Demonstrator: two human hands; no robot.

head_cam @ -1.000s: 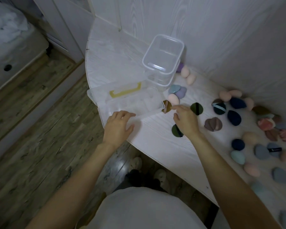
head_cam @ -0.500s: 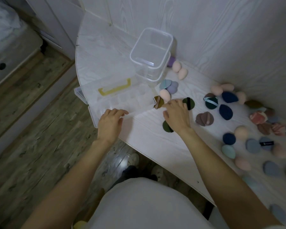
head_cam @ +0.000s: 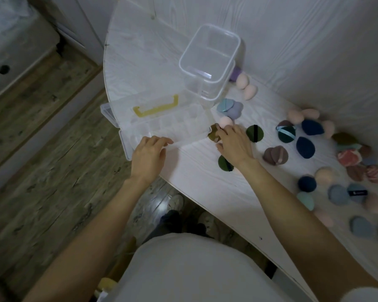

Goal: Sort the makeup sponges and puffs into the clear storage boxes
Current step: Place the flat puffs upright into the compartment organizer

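White wood-grain table (head_cam: 153,53) fills 12 to 4 o'clock; grey plank floor (head_cam: 42,153) at 9; 2 shoes (head_cam: 176,202) near 6.
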